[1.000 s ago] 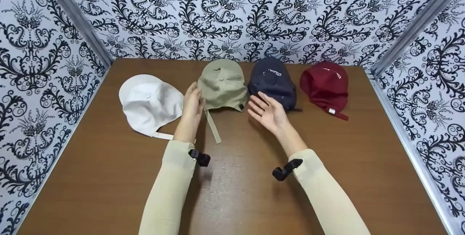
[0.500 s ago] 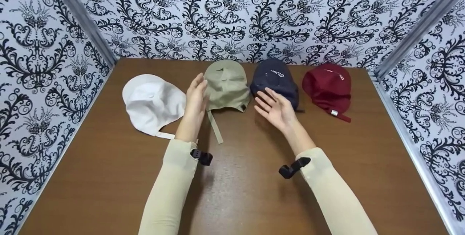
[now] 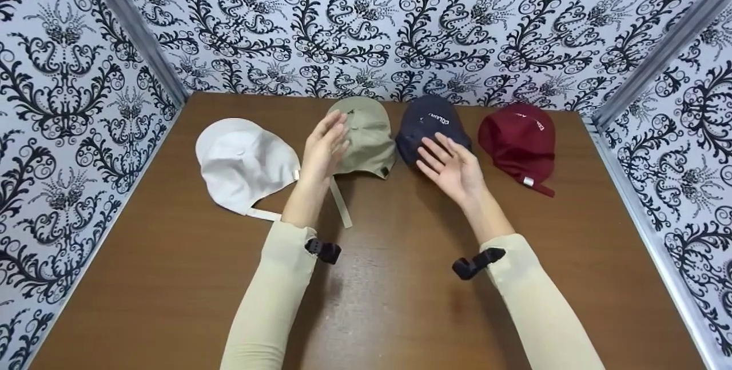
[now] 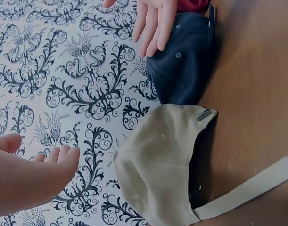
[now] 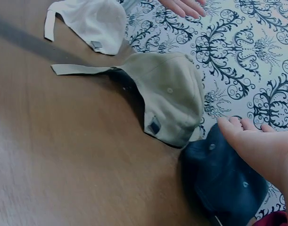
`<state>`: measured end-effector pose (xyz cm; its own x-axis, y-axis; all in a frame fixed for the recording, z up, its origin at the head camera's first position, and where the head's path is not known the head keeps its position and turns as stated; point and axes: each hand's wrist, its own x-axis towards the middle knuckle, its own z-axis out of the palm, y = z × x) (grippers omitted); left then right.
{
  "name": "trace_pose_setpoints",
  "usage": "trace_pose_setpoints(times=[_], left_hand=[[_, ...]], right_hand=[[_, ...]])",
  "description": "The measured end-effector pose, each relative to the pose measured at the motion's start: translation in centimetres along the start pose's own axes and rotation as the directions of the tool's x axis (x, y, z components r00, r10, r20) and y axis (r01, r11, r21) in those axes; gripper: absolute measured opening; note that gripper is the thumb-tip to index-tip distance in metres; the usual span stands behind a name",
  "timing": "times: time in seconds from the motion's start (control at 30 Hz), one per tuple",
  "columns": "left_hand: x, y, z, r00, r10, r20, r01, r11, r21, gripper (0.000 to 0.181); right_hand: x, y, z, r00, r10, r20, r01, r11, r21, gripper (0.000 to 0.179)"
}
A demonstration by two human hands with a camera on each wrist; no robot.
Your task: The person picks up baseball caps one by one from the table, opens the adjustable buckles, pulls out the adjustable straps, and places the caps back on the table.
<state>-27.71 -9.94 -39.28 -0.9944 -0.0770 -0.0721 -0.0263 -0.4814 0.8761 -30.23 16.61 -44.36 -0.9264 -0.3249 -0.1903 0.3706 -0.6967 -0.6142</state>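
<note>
Four caps would be a count too many, so: several caps lie in a row on a brown table. White cap is leftmost, followed by a khaki cap, a navy cap and a red cap. My left hand hovers in front of the khaki cap's left side, its fingers loosely extended and holding nothing. Over the near part of the navy cap, my right hand is raised with fingers spread, also holding nothing. Both wrist views show the hands apart from the caps.
Patterned black-and-white walls enclose the table at the back and sides. Metal edge strips run along the corners and sides. The khaki cap's strap trails toward the front. Each wrist wears a black camera mount.
Both hands have drifted to the right and the left hand has risen slightly. The view has shifted a little. The caps have stayed in place.
</note>
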Motion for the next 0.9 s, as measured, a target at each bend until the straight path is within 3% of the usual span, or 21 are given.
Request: trace_pose_setpoints(times=[0.17,0.4,0.7,0.9], left_hand=[[-0.2,-0.1,0.6,0.998,-0.026,0.062,0.025,0.999,0.024,0.048],[-0.2,-0.9,1.7,0.992,-0.088,0.093,0.084,0.995,0.045,0.045],[-0.1,-3.1,2.3,0.982,-0.123,0.142,0.116,0.992,0.055,0.043],[0.1,-4.8,2.9,0.973,-0.181,0.145,0.173,0.983,0.064,0.042]], right_hand=[[-0.3,-1.1,-0.6,1.0,-0.003,0.013,0.003,1.0,0.026,0.032],[-0.9,-2.1,-1.4,1.0,-0.025,0.001,0.025,0.998,0.058,0.033],[-1.5,-3.0,-2.8,0.999,-0.025,-0.022,0.027,0.997,0.07,0.03],[-1.8,-3.4,-4.0,0.996,-0.05,-0.068,0.053,0.997,0.049,0.037]])
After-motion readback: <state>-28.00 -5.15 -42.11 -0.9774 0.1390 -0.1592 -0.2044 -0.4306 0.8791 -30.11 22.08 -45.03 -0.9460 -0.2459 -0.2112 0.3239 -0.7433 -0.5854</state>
